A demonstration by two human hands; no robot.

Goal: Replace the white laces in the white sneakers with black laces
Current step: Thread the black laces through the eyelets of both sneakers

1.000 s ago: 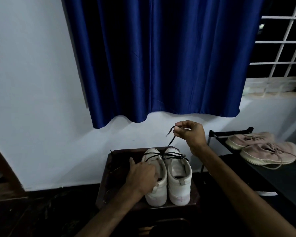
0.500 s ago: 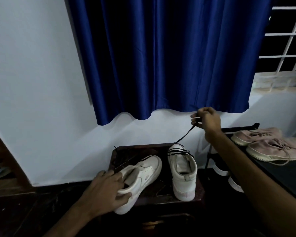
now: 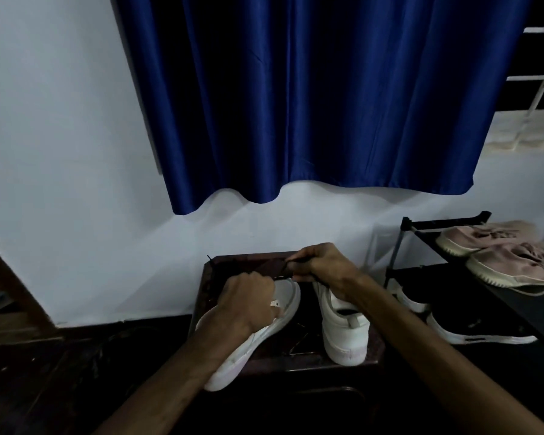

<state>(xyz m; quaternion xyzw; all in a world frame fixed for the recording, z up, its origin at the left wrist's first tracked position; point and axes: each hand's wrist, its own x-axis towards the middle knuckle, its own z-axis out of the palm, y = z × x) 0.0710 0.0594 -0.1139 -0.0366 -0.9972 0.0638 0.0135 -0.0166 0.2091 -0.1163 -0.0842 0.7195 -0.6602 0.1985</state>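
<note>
Below a blue curtain (image 3: 311, 98), a dark wooden surface (image 3: 305, 340) beside a shoe rack (image 3: 446, 222) carries two white sneakers (image 3: 346, 337). The left hand (image 3: 248, 298) grips the tilted sneaker (image 3: 285, 309); the right hand (image 3: 324, 268) pinches a black lace (image 3: 291, 261).

My left hand (image 3: 247, 301) lies back-up over the left sneaker (image 3: 266, 335) and hides its tongue and eyelets. My fingers are tucked under, so I cannot tell what they hold. My right hand (image 3: 322, 268) and wrist cover the toe and lacing of the right sneaker (image 3: 346, 335). The lace (image 3: 296, 260) I pinch there is too thin and dark against the stool (image 3: 211, 284) to follow. The stool's front edge is lost in shadow. Both my forearms run off the bottom edge. The nearer pink shoe (image 3: 522, 265) is cut by the right edge.
</note>
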